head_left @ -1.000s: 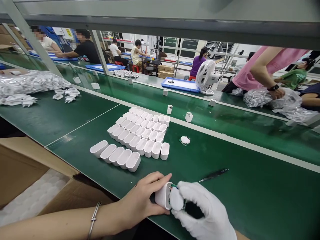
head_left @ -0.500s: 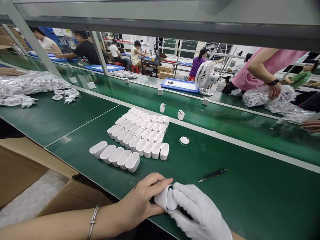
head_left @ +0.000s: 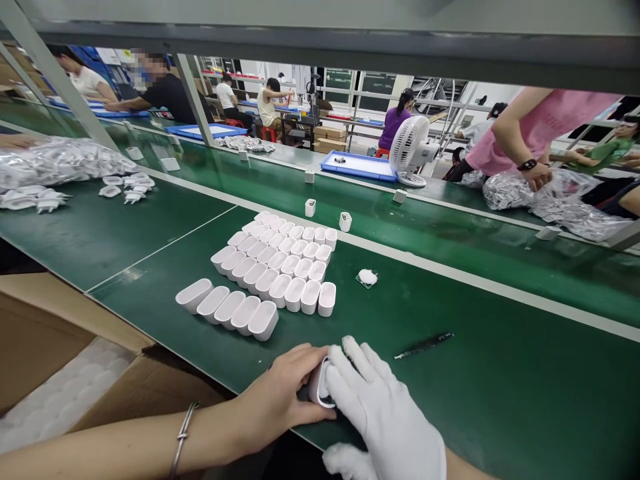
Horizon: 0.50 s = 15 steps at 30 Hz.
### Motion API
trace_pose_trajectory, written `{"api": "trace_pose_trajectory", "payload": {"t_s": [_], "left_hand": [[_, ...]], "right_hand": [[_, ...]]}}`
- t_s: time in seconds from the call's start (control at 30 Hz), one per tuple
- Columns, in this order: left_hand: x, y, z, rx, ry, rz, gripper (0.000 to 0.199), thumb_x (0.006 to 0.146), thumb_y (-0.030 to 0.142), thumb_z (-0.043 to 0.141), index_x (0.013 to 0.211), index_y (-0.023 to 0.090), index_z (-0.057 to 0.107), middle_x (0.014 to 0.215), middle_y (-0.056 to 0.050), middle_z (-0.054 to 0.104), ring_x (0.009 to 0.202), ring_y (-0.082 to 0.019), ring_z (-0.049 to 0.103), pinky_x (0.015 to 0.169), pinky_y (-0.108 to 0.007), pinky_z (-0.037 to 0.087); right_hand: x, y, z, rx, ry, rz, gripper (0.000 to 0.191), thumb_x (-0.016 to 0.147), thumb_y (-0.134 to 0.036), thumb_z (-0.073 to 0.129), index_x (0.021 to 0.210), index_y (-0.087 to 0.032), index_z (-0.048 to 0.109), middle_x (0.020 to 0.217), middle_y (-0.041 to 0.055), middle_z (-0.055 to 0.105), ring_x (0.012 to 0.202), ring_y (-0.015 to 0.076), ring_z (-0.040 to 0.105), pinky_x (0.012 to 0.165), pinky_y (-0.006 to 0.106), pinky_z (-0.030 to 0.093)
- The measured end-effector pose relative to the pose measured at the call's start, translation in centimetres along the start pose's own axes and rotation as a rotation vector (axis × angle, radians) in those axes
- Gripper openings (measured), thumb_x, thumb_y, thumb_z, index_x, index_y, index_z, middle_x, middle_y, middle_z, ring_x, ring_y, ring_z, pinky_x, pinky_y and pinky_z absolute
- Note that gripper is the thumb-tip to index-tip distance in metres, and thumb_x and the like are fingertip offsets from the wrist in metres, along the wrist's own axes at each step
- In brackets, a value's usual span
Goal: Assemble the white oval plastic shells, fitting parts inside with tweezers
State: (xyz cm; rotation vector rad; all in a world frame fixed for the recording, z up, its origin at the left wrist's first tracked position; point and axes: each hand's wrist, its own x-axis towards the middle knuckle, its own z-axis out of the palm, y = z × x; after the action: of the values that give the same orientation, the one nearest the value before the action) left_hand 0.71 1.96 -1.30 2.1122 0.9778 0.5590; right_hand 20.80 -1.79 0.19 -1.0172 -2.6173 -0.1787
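My bare left hand (head_left: 283,393) is wrapped round a small white plastic housing (head_left: 315,387) near the front edge of the bench. The housing's open end faces right, with something dark showing inside its rim. My right hand (head_left: 387,417), in a white glove, has its fingers stretched out and pressed against that open end, thumb apart. The fingers partly hide what sits in the opening. Black tweezers (head_left: 424,345) lie beyond my right hand. A small green circuit board with a white round piece (head_left: 367,277) rests farther back.
Rows of white open housings (head_left: 273,263) stand left of centre on the green bench (head_left: 500,373). Behind them, a conveyor belt (head_left: 280,190) carries white parts. Bagged white parts (head_left: 65,163) lie at left, above a cardboard box (head_left: 65,327). A fan (head_left: 411,148) and several people are across the belt.
My right thumb has come away from the housing, and the gloved fingers have straightened flat against its opening. The housing has turned slightly in my left hand. Parts on the belt have shifted left.
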Motion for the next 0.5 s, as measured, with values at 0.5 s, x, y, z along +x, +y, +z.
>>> {"api": "trace_pose_trajectory", "payload": {"t_s": [0.5], "left_hand": [[-0.2,1.5,-1.1,0.021,-0.089,0.192,0.025,0.087,0.014,0.058,0.110,0.022,0.051,0.109,-0.004,0.062,0.080,-0.015,0.047,0.074,-0.026,0.038]], "right_hand": [[-1.7,-0.6,-0.1,0.751,0.138,0.584,0.052,0.096,-0.036,0.040,0.145,-0.025,0.030,0.139,0.0103,0.048,0.114,0.0223,0.058,0.093,0.035,0.052]]}}
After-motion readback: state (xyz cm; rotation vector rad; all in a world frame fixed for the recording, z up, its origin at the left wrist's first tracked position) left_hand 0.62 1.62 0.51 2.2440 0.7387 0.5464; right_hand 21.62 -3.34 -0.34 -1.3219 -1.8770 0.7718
